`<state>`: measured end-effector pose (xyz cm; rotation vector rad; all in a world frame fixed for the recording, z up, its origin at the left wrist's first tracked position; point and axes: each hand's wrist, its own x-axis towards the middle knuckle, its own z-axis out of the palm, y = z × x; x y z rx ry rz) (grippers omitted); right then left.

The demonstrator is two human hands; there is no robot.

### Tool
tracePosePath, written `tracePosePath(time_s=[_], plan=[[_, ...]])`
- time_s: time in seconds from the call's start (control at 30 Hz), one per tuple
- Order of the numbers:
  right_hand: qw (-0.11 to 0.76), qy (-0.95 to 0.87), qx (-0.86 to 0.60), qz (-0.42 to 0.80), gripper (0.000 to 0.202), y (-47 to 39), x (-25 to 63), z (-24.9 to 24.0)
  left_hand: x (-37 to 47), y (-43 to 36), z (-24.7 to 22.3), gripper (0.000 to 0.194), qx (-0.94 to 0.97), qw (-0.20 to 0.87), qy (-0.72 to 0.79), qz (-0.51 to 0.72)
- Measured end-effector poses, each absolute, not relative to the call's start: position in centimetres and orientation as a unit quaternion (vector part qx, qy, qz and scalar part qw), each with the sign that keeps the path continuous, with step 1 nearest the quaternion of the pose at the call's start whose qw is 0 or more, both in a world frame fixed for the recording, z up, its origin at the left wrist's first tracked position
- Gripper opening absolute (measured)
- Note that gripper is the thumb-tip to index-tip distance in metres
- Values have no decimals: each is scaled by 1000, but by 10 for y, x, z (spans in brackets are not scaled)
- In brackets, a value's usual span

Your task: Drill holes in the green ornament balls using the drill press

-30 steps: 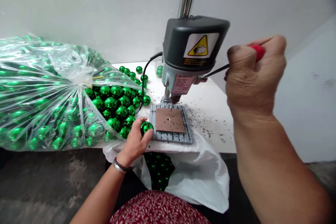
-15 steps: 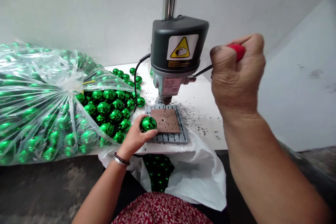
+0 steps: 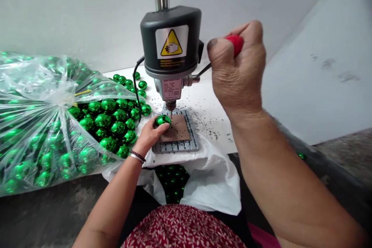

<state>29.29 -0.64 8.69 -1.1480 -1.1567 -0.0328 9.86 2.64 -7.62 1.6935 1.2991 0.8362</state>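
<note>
A shiny green ball point(image 3: 162, 120) is gripped between the thumb and fingers of my left hand point(image 3: 151, 133), just left of the drill bit point(image 3: 171, 115). Whether bit and ball touch I cannot tell. Under them a brown board point(image 3: 180, 128) lies on the grey slotted base plate point(image 3: 192, 139) of a small drill press point(image 3: 171, 42). My right hand point(image 3: 240, 69), raised at the right, is wrapped round the red knob point(image 3: 236, 44) of the press's feed lever point(image 3: 205, 69).
A large clear plastic bag point(image 3: 35, 124) full of green balls fills the left side, and several loose balls point(image 3: 142, 85) lie beside it. Dark shavings dot the white table point(image 3: 222, 124). A white bag point(image 3: 212, 186) holding green balls hangs open at the front edge.
My left hand has brought the green ball across the board, closer to the drill bit. My right hand still grips the lever knob. The whole view has shifted, putting the press further left.
</note>
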Motion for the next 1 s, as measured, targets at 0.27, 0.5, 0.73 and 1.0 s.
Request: tracePosePath(time_s=[0.27, 0.5, 0.73, 1.0], plan=[[691, -511, -512, 2, 23, -10, 290, 93, 108, 29, -77, 48, 673, 425, 527, 299], [693, -524, -496, 8, 21, -8, 292, 89, 118, 26, -72, 57, 709, 328, 568, 261], [680, -517, -519, 6, 24, -13, 290, 94, 127, 17, -63, 59, 772, 211, 570, 186], [638, -533, -549, -85, 14, -28, 292, 79, 126, 16, -69, 59, 761, 228, 572, 206]])
